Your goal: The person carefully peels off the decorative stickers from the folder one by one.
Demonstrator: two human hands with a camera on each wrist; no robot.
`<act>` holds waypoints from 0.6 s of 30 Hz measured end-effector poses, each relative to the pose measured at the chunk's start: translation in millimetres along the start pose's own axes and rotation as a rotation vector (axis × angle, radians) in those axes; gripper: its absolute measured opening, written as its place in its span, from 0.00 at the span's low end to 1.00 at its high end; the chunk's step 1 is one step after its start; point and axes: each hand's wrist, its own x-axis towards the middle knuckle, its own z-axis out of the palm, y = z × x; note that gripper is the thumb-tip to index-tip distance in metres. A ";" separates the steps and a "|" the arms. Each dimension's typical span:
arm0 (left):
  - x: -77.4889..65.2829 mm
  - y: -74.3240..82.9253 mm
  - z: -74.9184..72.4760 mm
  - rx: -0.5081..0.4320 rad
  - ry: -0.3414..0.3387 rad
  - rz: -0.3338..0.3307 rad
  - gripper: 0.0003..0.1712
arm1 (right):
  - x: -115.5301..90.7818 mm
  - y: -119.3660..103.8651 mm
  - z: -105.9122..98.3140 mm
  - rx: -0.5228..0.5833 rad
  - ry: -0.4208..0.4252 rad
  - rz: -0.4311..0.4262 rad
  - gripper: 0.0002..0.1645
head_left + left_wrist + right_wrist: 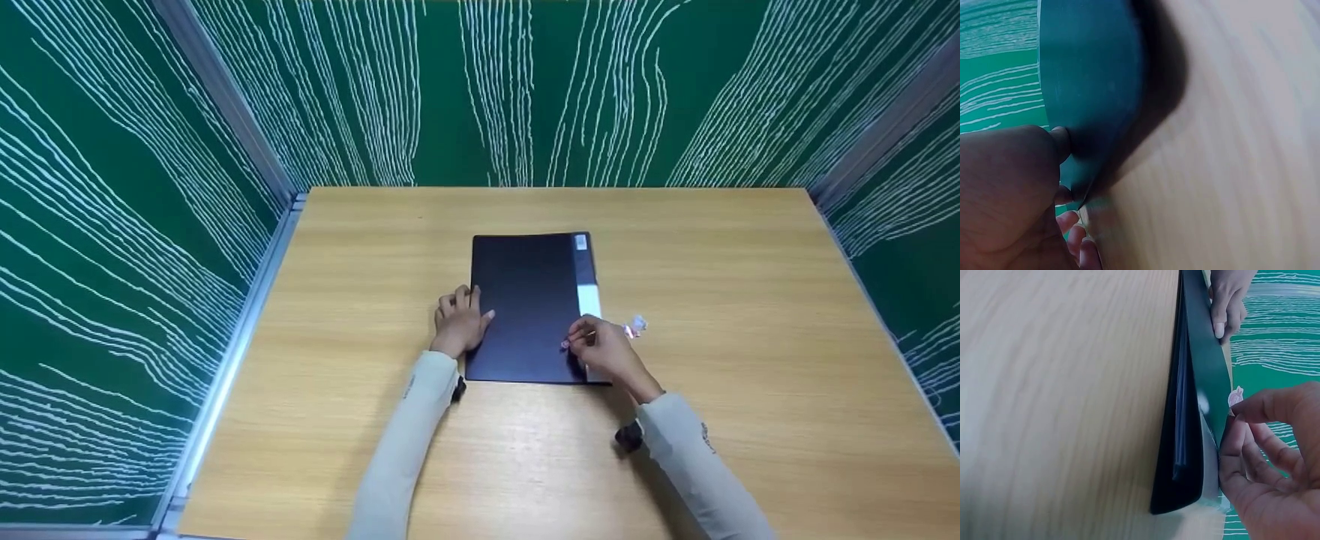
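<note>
A dark folder (521, 307) lies on the table, with a white strip (589, 300) and a small label along its right side. My left hand (459, 322) rests at the folder's left edge, thumb on the cover and fingers along the border. Over the lower right of the cover, my right hand (606, 351) pinches a small pink sticker (1236, 397) between thumb and forefinger. Its other fingers curl loosely beside the spine in the right wrist view. From the left wrist, the left thumb (1061, 143) presses against the cover.
A small shiny clear scrap with pink on it (637, 326) is just right of the right hand. The wooden table (375, 247) is bordered by green panels (435, 90) with white wavy lines. Both wrists wear dark devices (628, 436).
</note>
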 end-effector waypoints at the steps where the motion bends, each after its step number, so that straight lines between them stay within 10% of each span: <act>1: -0.2 -0.1 -0.2 0.000 -0.004 0.000 0.38 | 0.7 0.5 -0.9 -0.016 0.012 -0.016 0.08; 18: 0.3 0.0 -0.3 0.001 -0.019 -0.011 0.38 | 3.3 12.3 -29.6 -0.124 0.192 -0.090 0.06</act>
